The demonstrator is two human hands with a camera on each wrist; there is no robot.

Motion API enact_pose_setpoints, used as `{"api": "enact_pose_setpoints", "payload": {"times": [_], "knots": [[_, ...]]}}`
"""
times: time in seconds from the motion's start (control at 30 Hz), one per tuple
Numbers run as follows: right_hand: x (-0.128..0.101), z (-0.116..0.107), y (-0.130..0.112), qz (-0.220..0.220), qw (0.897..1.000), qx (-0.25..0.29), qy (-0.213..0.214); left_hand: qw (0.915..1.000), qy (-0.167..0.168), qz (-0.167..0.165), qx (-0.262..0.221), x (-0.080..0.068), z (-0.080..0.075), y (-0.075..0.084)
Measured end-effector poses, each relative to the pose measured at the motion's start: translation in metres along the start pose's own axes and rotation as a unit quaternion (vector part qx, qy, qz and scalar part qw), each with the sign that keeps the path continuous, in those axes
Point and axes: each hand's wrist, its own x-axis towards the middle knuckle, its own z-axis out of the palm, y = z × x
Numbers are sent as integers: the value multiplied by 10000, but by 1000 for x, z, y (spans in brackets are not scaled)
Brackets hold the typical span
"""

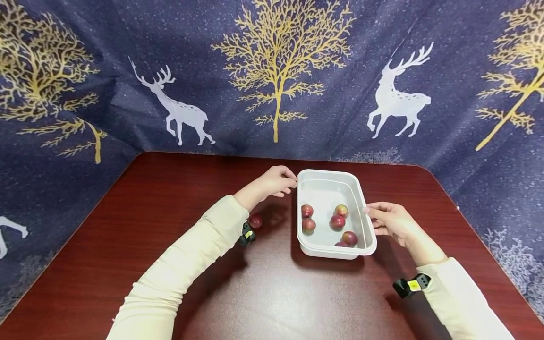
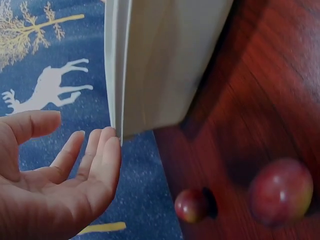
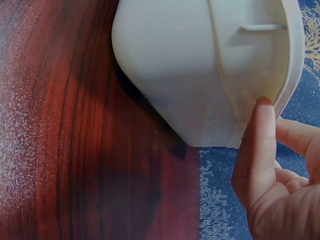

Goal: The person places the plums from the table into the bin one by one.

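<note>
Glossy, dark red wood-grain tabletop (image 1: 272, 293) spreads across the foreground, with pale sleeves (image 1: 170, 278) reaching over it from the near edge. Next comes the right hand (image 1: 391, 222), its thumb and a finger pinching the right rim of a white rectangular plastic tub (image 1: 333, 252). The tub is between the two hands, its long sides running away from the viewer; whether its base touches the table I cannot tell. Inside are six plums (image 1: 337, 222): two along the left wall, two about the middle, two at the near right corner, one of these mostly hidden by the near wall. Slightly farther off, the left hand (image 1: 274, 182) is at the tub's left rim, fingers loosely bent with their tips at the edge, thumb apart from them. Just beside that wrist lies a loose plum (image 1: 255, 220); the left wrist view shows two on the table, while only the head view shows the tub's contents. From the right wrist, the pinch beneath the lip appears. Behind everything hangs navy fabric (image 1: 331, 104) with golden trees (image 1: 278, 85) and white deer (image 1: 395, 101).
</note>
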Motion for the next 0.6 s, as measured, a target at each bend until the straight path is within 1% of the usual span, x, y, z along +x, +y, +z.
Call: {"api": "enact_pose_setpoints", "payload": {"times": [0.13, 0.27, 0.37, 0.5, 0.53, 0.6], "knots": [[2, 1, 0, -21, 10000, -16, -29, 9992, 325, 125, 172, 4, -7, -4], [4, 2, -1, -46, 9999, -19, -98, 9958, 738, 267, 476, 11, -13, -12], [4, 3, -2, -22, 9999, 4, -109, 9939, 938, 195, 541, 16, -17, -18], [5, 3, -2, 7, 10000, 3, -79, 9928, 1098, 38, 474, 24, -21, -26], [5, 3, -2, 0, 10000, -10, -78, 9921, 1138, 30, 527, 26, -22, -28], [4, 2, -2, -16, 10000, -51, -49, 9887, 1252, 78, 818, 31, -22, -31]]}}
